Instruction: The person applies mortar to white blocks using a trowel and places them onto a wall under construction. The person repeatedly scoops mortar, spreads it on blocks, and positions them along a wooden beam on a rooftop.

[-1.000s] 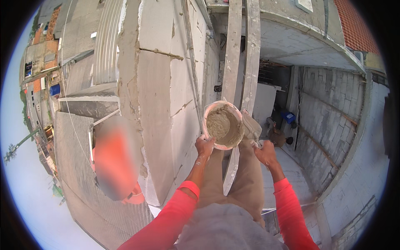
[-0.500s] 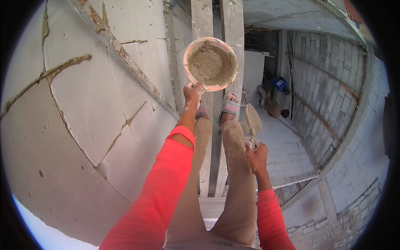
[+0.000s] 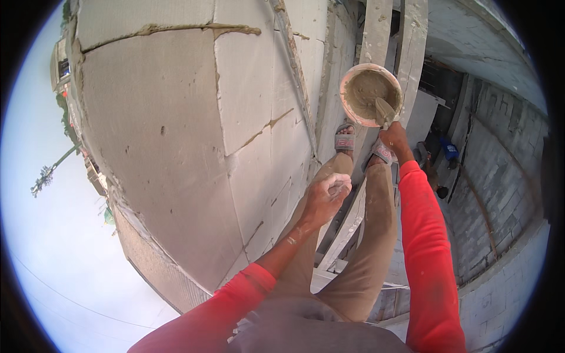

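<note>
My right hand (image 3: 393, 136) grips a mortar-coated trowel (image 3: 384, 112), its blade dipped into a pale pink bucket (image 3: 353, 79) of wet grey mortar (image 3: 365, 88). The bucket is on the wooden planks (image 3: 412, 41), just beyond my sandalled feet (image 3: 345, 137). Lower and to the left, my left hand (image 3: 329, 197) is off the bucket, with whitish dust on its curled fingers; whatever they hold, if anything, is hidden. It hangs over my left leg, beside a wall of pale blocks (image 3: 153, 147) with rough mortar joints.
A metal strip (image 3: 291, 65) leans along the wall on the left. Right of the planks is a drop to a lower level, where two people (image 3: 448, 152) work near a block wall (image 3: 500, 153). Beyond the left wall's edge are sky and distant roofs.
My left hand has let go of the bucket and come down and back. My right hand has raised the trowel into the bucket. The view has shifted, showing sky at the left.
</note>
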The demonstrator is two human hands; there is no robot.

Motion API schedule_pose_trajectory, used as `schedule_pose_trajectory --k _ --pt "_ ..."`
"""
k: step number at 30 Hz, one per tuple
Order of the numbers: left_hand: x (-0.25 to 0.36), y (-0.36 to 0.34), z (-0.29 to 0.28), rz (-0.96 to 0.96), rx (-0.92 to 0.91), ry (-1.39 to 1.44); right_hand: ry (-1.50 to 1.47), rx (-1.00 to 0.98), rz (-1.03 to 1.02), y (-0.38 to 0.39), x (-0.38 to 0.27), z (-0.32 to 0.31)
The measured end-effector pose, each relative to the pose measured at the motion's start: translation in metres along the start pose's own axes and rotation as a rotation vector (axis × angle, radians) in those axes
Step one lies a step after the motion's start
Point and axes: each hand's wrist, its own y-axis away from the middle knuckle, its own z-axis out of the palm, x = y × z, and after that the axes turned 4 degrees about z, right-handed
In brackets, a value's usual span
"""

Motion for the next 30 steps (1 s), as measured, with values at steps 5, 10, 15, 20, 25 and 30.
schedule_pose_trajectory --k 5,10,15,20,25,30 --pt "0.089 0.228 -0.036 -0.074 0.306 -0.096 -0.070 -0.080 0.003 0.005 0.056 0.022" --pt "0.093 0.340 -0.103 0.127 0.904 -0.317 -0.249 -0.016 0.052 0.080 0.118 0.022" --pt "0.066 0.332 -0.177 0.073 0.896 -0.696 -0.263 0.211 0.111 0.213 0.179 -0.011" --pt "0.023 0.308 -0.205 -0.068 0.824 -0.724 -0.531 0.304 0.415 0.335 0.226 -0.010" --pt "0.000 0.303 -0.209 0.081 0.903 -0.783 -0.901 0.350 0.770 0.469 0.234 0.034" --pt "0.022 0.306 -0.195 0.066 0.888 -0.820 -1.030 0.367 0.909 0.592 0.209 0.103"
